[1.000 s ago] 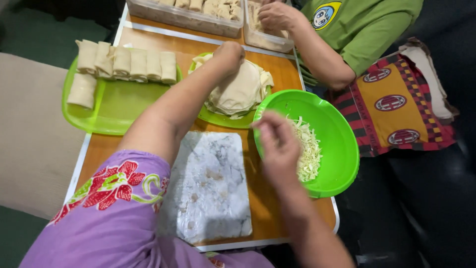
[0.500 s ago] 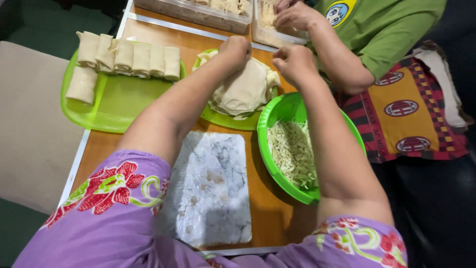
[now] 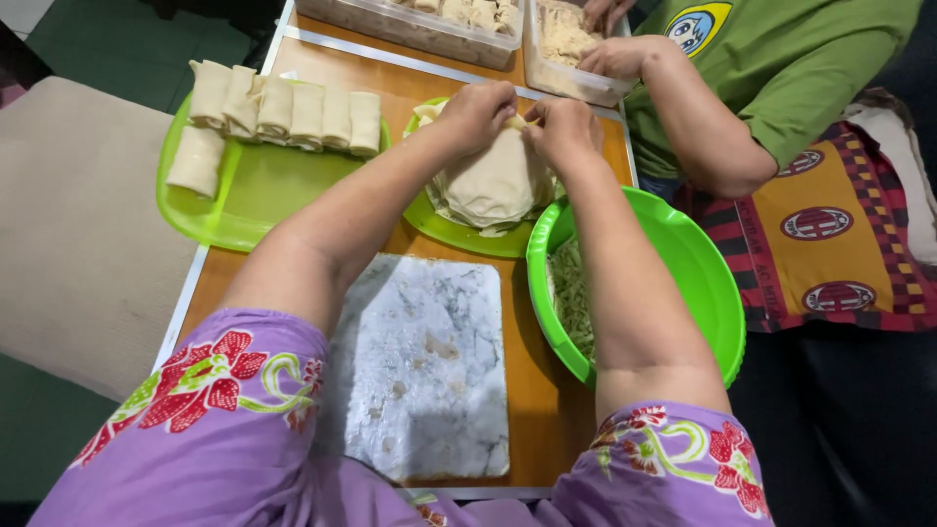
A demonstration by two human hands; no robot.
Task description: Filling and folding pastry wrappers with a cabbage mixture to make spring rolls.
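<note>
Pale wrappers (image 3: 493, 181) now pinched by both hands (image 3: 522, 112), right hand (image 3: 566, 122) arrived from green bowl (image 3: 703, 283).

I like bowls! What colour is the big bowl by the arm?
Bright green. The bowl shows best in the head view, with pale shredded filling inside.

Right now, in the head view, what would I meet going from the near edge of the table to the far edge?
Marble slab → stack of thin wrappers on a green plate, with the left hand and right hand on it → clear tubs of food.
</note>
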